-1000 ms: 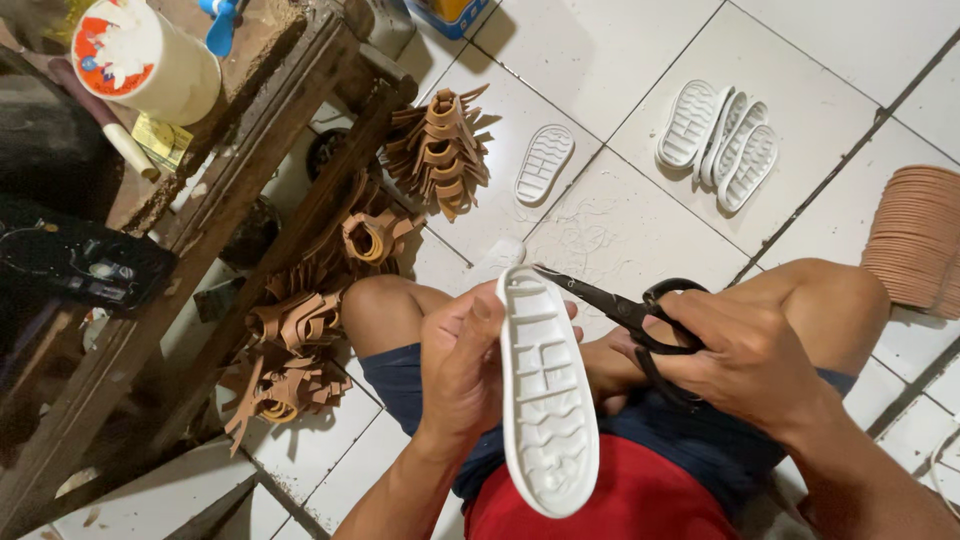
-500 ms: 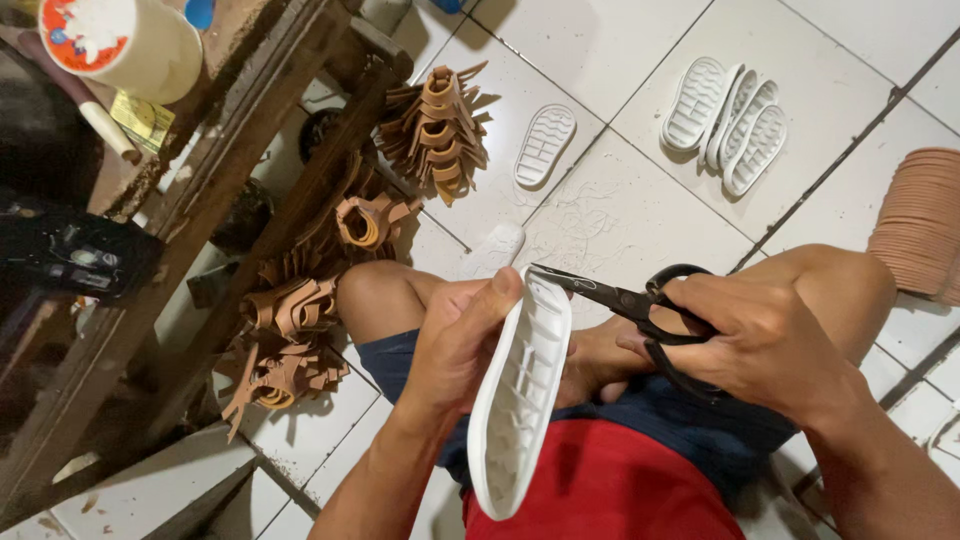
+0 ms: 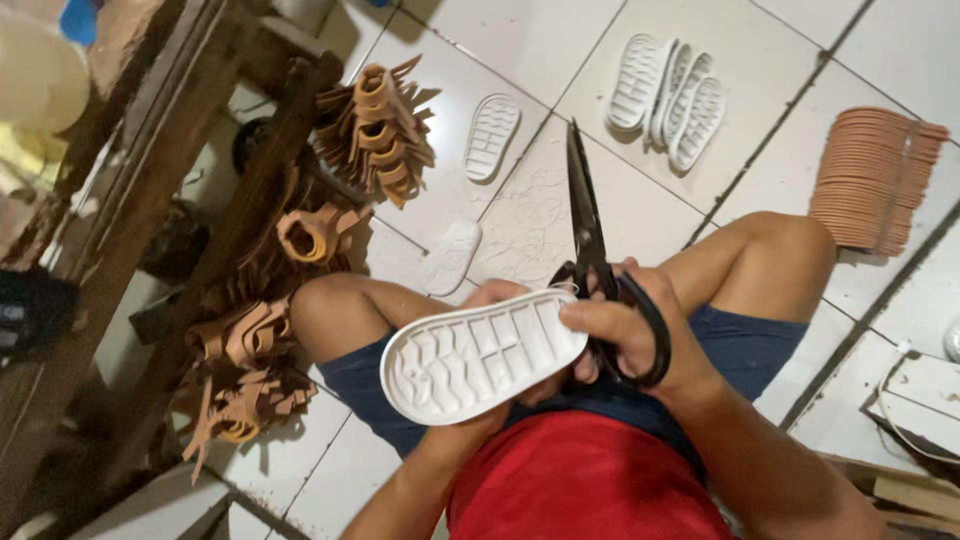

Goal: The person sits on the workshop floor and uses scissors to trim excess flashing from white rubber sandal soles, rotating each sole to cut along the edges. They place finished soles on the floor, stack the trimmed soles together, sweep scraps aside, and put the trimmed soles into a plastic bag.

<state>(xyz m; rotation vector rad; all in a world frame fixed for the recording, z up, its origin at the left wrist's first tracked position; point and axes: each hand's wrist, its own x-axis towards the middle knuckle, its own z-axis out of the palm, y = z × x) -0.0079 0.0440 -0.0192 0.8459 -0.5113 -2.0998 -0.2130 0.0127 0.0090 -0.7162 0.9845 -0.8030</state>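
A person sits on the white tiled floor (image 3: 520, 230) with bare knees up. The left hand (image 3: 505, 300) comes up from below and grips a white shoe sole (image 3: 480, 355). Most of that hand hides behind the sole, with only the fingers showing at its top edge. The sole lies sideways in the middle of the view, bumpy side up, toe end toward 9 o'clock.

The right hand (image 3: 640, 335) is closed around the black handles of the scissors (image 3: 590, 235). Its fingertips touch the sole's end at 3 o'clock. The scissor blades are together and point up toward 12 o'clock.

On the floor at 12 o'clock lies one more white sole (image 3: 492, 137). At 1 o'clock three white soles (image 3: 668, 100) lie together. At 2 o'clock sits a stack of tan pieces (image 3: 870, 180). At 11 o'clock is a pile of brown straps (image 3: 375, 130), and more brown straps (image 3: 245, 370) lie at 8 o'clock, beside a wooden frame (image 3: 150, 200).
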